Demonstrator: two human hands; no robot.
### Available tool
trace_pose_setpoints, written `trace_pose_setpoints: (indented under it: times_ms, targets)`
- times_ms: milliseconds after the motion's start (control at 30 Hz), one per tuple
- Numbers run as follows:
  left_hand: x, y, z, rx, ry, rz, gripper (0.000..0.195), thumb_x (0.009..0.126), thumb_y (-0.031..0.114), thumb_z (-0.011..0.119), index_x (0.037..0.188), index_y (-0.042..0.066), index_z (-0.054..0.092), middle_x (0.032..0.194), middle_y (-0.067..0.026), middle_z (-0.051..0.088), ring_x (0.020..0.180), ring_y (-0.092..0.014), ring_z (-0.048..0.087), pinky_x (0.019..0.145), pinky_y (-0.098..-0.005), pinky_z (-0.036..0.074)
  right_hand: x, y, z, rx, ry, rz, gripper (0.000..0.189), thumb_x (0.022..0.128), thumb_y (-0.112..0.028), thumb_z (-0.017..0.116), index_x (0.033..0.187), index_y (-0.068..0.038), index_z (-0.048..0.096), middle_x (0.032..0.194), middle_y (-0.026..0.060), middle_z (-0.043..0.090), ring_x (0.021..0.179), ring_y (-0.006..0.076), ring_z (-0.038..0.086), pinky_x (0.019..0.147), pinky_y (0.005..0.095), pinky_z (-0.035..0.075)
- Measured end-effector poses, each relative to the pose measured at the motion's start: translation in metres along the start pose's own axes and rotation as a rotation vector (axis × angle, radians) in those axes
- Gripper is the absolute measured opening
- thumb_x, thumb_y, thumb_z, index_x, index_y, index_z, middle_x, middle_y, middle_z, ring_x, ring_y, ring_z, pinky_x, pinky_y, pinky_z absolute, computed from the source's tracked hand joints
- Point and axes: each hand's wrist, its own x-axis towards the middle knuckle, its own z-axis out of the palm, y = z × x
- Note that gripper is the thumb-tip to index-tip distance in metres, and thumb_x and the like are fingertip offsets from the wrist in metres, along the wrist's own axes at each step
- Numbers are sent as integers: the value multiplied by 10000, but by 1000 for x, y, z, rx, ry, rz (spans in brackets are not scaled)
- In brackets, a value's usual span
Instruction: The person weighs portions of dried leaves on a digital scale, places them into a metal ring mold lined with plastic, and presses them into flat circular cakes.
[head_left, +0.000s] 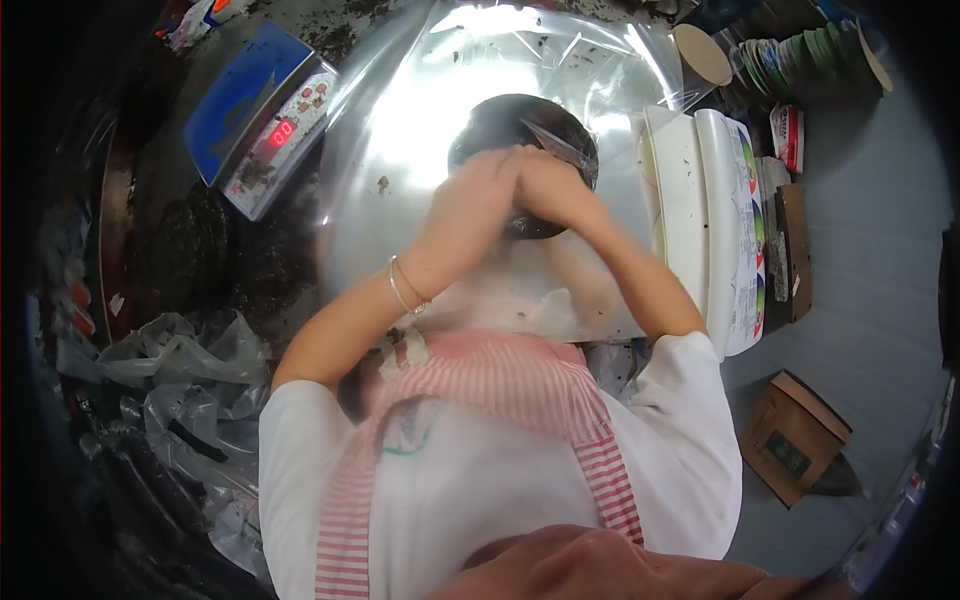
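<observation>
A dark, round disc (504, 112) with a glossy clear film over part of it lies on the shiny work surface (375, 247) before me. My left hand (476, 184), with bracelets at its wrist, reaches over the disc's near left side. From the other side my right hand (553, 187) comes in, and the two hands meet over the disc's middle. Both sets of fingers curl down onto the disc or its film; the fingertips are mostly hidden. A loose fold of clear film (559, 142) stands up at the disc's right side.
Left stands a digital scale (281, 135) with a blue top, amid dark crumbs. Crumpled clear plastic bags (195, 375) lie nearer. At right are white packs (701, 232), a row of round discs (795, 60), a red-and-white box (787, 139) and a brown paper bag (796, 439).
</observation>
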Motion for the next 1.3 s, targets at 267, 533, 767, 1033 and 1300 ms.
trace_pose_setpoints:
  times_ms: [267, 533, 767, 1033, 1300]
  targets:
    - [43, -46, 40, -51, -670, -93, 286, 899, 259, 497, 1006, 80, 693, 961, -142, 692, 902, -333, 647, 771, -443, 516, -98, 47, -111, 604, -252, 276, 658, 912, -421, 628, 1362, 36, 483, 1314, 210, 575, 1236, 305, 546, 1030, 361, 418]
    - [22, -33, 22, 40, -68, 147, 250, 772, 161, 682, 1001, 59, 692, 1028, -129, 652, 923, -323, 645, 787, -409, 542, 6, 44, -8, 698, 630, 55, 378, 892, -150, 643, 1244, -26, 584, 1080, 119, 673, 926, 178, 637, 846, 321, 493]
    - [43, -72, 6, -598, 146, -364, 1015, 728, 253, 804, 1493, -18, 195, 1351, -274, 461, 1295, -369, 442, 1104, -414, 341, 18, 25, -18, 287, 578, 157, 434, 841, -100, 599, 1267, -179, 586, 1063, 187, 667, 909, 377, 653, 760, 461, 517]
    - [5, -15, 3, 139, 38, 4, 494, 749, 129, 704, 1220, 56, 578, 1394, -127, 458, 1290, -364, 386, 1053, -495, 352, 15, -3, -36, -89, 350, 213, 793, 754, -118, 679, 1462, -320, 384, 1316, 243, 514, 1032, 364, 615, 901, 492, 447]
    - [9, -50, 17, 25, -58, 40, 319, 822, 14, 588, 1140, -12, 614, 1347, -199, 518, 1240, -390, 487, 983, -423, 464, -35, -17, -31, -92, 222, -222, 656, 757, -95, 651, 1313, 156, 409, 1360, 298, 424, 1245, 432, 422, 1056, 508, 349]
